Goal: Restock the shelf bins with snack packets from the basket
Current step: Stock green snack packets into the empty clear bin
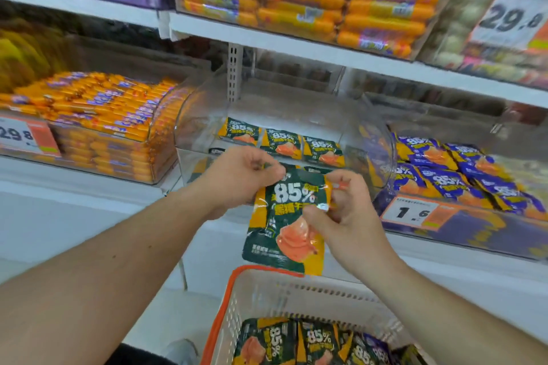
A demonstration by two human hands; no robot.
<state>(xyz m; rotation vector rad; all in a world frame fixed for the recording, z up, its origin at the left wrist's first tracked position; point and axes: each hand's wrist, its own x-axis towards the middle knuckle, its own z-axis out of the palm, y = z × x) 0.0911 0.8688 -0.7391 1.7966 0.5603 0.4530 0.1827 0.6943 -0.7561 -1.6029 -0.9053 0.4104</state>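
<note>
Head view looks down past two bare forearms at a shop shelf. Both hands meet in the middle of the frame on one green-and-orange snack packet (284, 216) marked 85%, which hangs upright in the air just above the far rim of the basket (225, 299). The left hand (237, 178) pinches the packet's upper left corner, fingers curled over the top edge; the right hand (341, 210) pinches its right edge near the top, thumb on the front. So each grip is narrow and closed on the same packet.

Directly behind the packet, at twelve o'clock from it, stands the clear shelf bin (267, 115) with a curved front. On its floor lies a row of three matching green packets (281, 142), with bare space around them; the bin looks far from full. At three o'clock sits a neighbouring bin of purple packets (450, 169) with a price tag (410, 212) reading 1.6; at nine o'clock, a bin of orange sausage sticks (98, 115). The basket at six o'clock holds more green packets (296, 344) and at least one purple one at its right.

My judgement is that the step in hand is carrying a green packet from basket to bin, with the hands perhaps straightening or separating it first. Many packets remain, so the task seems to have a good way to go. The next move calls for lifting the packet over the bin's front lip and laying it face up beside the row, keeping it out of the purple bin.
</note>
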